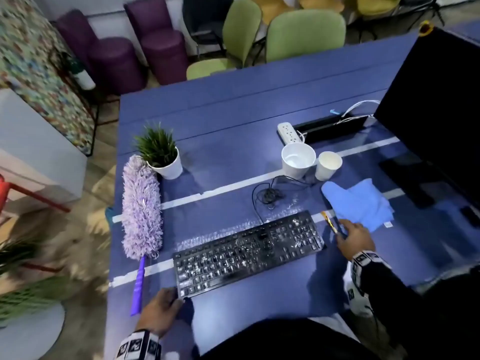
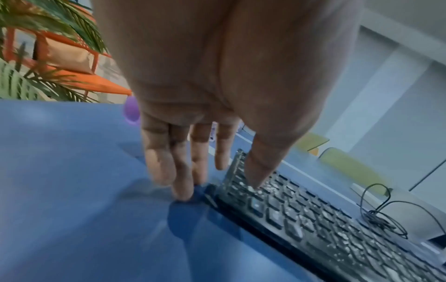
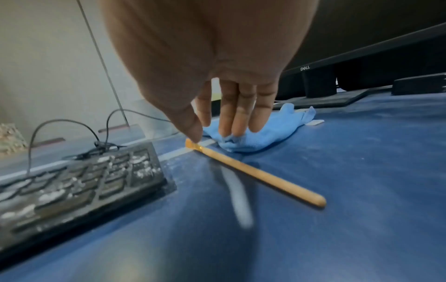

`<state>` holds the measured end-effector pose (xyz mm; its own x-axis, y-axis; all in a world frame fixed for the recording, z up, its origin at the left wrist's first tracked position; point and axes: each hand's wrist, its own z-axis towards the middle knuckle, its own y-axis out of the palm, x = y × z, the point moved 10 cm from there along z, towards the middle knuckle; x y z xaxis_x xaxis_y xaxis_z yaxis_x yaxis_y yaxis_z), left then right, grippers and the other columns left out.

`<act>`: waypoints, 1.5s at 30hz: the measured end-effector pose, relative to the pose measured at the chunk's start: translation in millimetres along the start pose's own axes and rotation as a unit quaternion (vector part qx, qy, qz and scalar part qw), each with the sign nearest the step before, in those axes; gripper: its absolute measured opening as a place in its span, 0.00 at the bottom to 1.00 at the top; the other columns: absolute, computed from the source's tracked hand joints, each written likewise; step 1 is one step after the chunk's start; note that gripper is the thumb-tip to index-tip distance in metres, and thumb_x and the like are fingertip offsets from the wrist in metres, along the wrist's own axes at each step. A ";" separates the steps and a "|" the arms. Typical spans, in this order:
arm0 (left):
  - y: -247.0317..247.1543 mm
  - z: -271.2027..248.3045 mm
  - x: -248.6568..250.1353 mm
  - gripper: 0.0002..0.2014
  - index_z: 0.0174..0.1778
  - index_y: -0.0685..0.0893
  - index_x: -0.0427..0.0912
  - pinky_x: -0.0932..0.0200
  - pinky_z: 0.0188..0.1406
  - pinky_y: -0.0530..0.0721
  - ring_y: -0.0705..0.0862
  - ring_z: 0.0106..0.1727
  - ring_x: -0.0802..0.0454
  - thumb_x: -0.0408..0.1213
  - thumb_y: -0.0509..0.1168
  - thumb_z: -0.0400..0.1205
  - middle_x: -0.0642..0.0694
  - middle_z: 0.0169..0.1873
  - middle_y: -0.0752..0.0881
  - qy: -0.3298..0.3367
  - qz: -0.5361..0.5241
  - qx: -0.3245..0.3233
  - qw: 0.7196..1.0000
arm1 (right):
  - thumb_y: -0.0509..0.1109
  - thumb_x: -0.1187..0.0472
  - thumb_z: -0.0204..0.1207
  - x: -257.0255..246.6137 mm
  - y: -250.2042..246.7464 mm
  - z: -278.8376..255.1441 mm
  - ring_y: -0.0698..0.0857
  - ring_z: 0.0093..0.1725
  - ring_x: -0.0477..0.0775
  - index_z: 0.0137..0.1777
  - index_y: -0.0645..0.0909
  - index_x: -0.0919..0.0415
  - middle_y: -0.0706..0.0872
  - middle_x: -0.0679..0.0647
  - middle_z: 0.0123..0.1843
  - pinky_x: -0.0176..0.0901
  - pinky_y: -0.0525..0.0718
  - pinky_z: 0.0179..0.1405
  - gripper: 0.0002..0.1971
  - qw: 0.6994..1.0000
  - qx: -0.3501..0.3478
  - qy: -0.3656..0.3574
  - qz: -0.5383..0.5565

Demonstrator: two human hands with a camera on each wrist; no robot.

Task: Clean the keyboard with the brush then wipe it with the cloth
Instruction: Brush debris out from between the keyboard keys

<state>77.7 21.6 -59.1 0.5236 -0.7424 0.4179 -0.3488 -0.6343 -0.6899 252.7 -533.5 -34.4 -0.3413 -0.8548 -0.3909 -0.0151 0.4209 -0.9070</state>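
A black keyboard (image 1: 246, 253) speckled with white dust lies slanted on the blue table (image 1: 233, 120). My left hand (image 1: 161, 310) is at its near-left corner, fingers straight; in the left wrist view the thumb lies on the corner keys (image 2: 313, 225) and the fingertips (image 2: 183, 194) touch the table. A brush (image 1: 330, 222) with a wooden handle (image 3: 255, 171) lies right of the keyboard, beside a crumpled blue cloth (image 1: 361, 201). My right hand (image 3: 212, 133) hovers over both, open. Its thumb tip is at the brush's far end, and the fingers are above the cloth (image 3: 265, 133). Neither hand holds anything.
A purple fluffy duster (image 1: 141, 206) lies along the table's left edge by a potted plant (image 1: 162, 157). Two white cups (image 1: 297, 159), a power strip (image 1: 289, 132) and the coiled keyboard cable (image 1: 267, 196) sit behind the keyboard. A dark monitor (image 1: 441, 113) stands at the right.
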 end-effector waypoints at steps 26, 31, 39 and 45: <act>7.8 47.9 -11.7 0.08 0.44 0.78 0.38 0.54 0.36 0.73 0.77 0.37 0.46 0.26 0.57 0.86 0.40 0.33 0.80 -0.069 -0.322 0.005 0.944 | 0.60 0.66 0.75 -11.1 28.9 -33.3 0.81 0.55 0.74 0.55 0.80 0.63 0.82 0.71 0.54 0.60 0.78 0.54 0.12 0.994 -0.053 0.042 0.084; 6.9 60.6 -25.1 0.09 0.45 0.78 0.38 0.52 0.39 0.73 0.77 0.40 0.45 0.25 0.54 0.86 0.41 0.31 0.81 -0.075 -0.353 0.015 0.933 | 0.57 0.62 0.75 -4.1 9.9 -34.4 0.84 0.54 0.68 0.54 0.86 0.62 0.86 0.67 0.54 0.50 0.78 0.57 0.17 0.977 -0.008 0.069 0.202; 0.7 67.4 -38.2 0.13 0.46 0.82 0.49 0.48 0.52 0.78 0.80 0.47 0.45 0.28 0.56 0.85 0.47 0.42 0.85 -0.091 -0.412 0.062 0.905 | 0.76 0.63 0.77 -25.7 -12.8 -38.0 0.84 0.42 0.48 0.48 0.82 0.52 0.86 0.55 0.44 0.35 0.82 0.49 0.07 0.906 0.056 0.082 0.411; 9.5 52.9 -32.4 0.16 0.55 0.82 0.46 0.39 0.76 0.69 0.82 0.60 0.43 0.26 0.52 0.87 0.42 0.54 0.86 -0.082 -0.459 0.054 0.883 | 0.60 0.54 0.79 -90.8 -19.7 -65.0 0.82 0.30 0.45 0.53 0.87 0.54 0.88 0.53 0.33 0.33 0.80 0.34 0.14 0.905 -0.021 -0.041 0.422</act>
<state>98.5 51.0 -110.4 0.6557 0.1213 0.7452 0.3533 -0.9216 -0.1609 222.9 -444.4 29.1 -0.1763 -0.2424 -0.9540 0.1814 0.9446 -0.2735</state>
